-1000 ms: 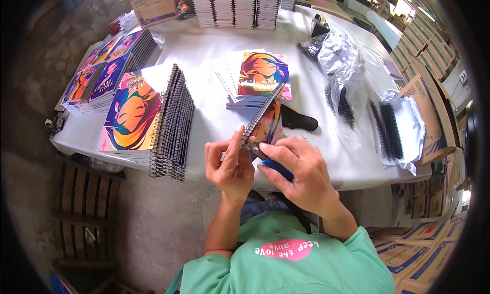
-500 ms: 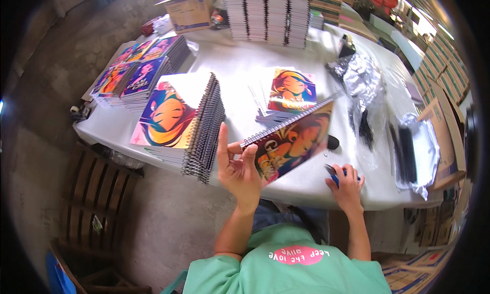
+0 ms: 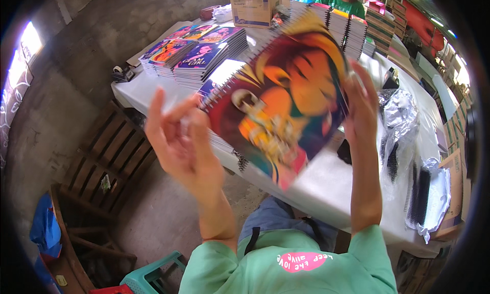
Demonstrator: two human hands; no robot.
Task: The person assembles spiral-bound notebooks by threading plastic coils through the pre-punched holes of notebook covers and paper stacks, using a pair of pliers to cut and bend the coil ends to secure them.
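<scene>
A spiral-bound notebook (image 3: pixel 306 95) with a colourful illustrated cover is raised above the table, tilted, its coil along the upper left edge. My left hand (image 3: pixel 191 151) pinches its left corner by the coil, between thumb and finger, with other fingers stretched out. On the opposite edge, my right hand (image 3: pixel 361 100) grips the notebook, fingers partly behind it and blurred. Behind the notebook, a pile of coil-bound notebooks (image 3: pixel 227 74) is mostly hidden. The pliers-like tool with blue handles does not show now.
Stacked illustrated books (image 3: pixel 201 57) lie at the left. Tall notebook stacks (image 3: pixel 352 36) and a cardboard box (image 3: pixel 251 9) stand at the back, near a person in green (image 3: pixel 337 2). Crumpled plastic (image 3: pixel 400 110) and black coils (image 3: pixel 420 194) lie right. A wooden chair (image 3: pixel 109 156) stands left.
The notebook has risen off the table toward me. My right hand has left the blue-handled tool and now grips the notebook's right edge. The view has turned left.
</scene>
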